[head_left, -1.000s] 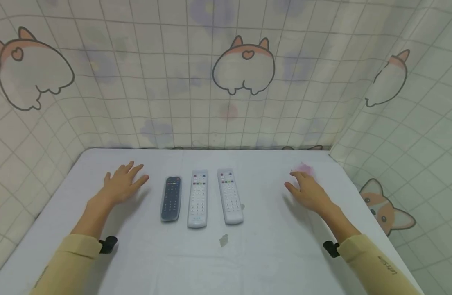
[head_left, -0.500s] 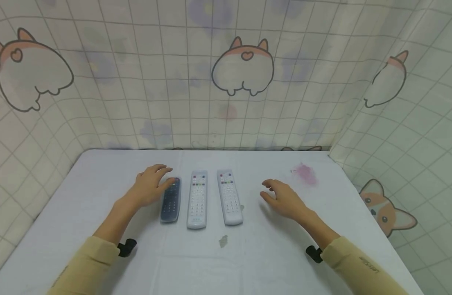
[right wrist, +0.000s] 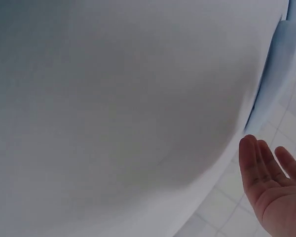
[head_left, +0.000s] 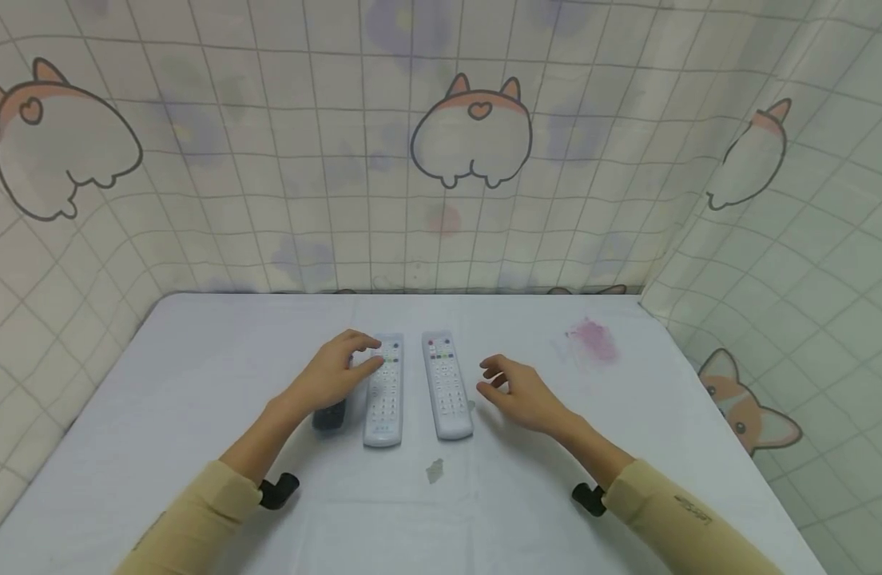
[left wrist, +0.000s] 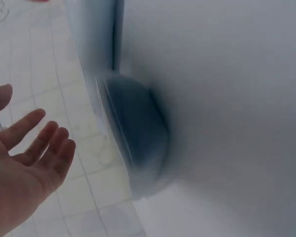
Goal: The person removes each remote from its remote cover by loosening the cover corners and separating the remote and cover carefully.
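Note:
Three remote controls lie side by side on the white-covered table. My left hand (head_left: 331, 374) hovers over the dark remote control (head_left: 329, 416), hiding most of it, with its fingertips reaching above the upper part of the middle white remote control (head_left: 383, 403). In the left wrist view that hand's fingers are loosely bent and hold nothing, and the dark remote (left wrist: 135, 123) looks blurred. My right hand (head_left: 523, 395) is just right of the tilted right-hand white remote control (head_left: 448, 391), apart from it, fingers relaxed. A pale remote (right wrist: 276, 69) edge shows beyond its fingertips in the right wrist view.
The tabletop (head_left: 383, 527) bears a pink stain (head_left: 593, 341) at the back right and a small grey patch (head_left: 435, 471) in front of the remotes. Gridded curtain cloth (head_left: 326, 160) with printed corgis encloses the back and both sides.
Both hands have moved inward toward the middle. The left went right, from beside the dark remote to over it; the right went left toward the right-hand white remote. The remotes have not moved.

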{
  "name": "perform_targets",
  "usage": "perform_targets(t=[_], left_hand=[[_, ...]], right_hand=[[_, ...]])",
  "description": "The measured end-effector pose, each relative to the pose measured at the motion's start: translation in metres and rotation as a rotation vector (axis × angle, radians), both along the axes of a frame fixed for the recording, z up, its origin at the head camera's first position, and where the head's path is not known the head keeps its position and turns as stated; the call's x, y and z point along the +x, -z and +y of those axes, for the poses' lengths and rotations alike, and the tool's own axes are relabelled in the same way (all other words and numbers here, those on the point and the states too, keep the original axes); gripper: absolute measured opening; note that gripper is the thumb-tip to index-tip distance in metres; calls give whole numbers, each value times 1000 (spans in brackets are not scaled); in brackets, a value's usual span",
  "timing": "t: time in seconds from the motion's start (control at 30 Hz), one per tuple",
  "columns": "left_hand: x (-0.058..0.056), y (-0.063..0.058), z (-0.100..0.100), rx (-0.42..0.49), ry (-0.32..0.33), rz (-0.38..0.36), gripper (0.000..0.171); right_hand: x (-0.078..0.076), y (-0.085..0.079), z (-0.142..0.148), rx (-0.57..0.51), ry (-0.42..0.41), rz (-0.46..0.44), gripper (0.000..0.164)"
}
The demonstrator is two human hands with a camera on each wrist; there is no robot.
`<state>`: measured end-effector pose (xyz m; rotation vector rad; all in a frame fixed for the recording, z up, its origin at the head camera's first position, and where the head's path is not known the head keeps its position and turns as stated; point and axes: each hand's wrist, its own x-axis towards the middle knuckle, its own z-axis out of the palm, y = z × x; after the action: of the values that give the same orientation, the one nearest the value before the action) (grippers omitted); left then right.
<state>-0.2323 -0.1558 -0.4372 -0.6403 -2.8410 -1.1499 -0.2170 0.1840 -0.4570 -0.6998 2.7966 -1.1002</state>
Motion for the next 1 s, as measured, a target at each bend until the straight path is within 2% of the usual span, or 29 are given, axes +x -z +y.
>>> perform_targets(t=[0.13,0.4,0.6,0.87,1.0], left_hand=[[3,2,15,66,8,-69,44],[4,1,44,168,-25,-328,51],[2,1,62,300,-26,-517,56],[2,7,78,417,-35,-653,66],[1,10,83,454,-62,-685,68]], right_hand=[[0,1,-9,-32,30,-50,41],[-5,1,-26,-66,119,-161,44],[-10,3,-37,-87,170,-260,51],[-15,1,-43,-165,188,-337,55],[-19,5,-44,-234,217,-394,53]])
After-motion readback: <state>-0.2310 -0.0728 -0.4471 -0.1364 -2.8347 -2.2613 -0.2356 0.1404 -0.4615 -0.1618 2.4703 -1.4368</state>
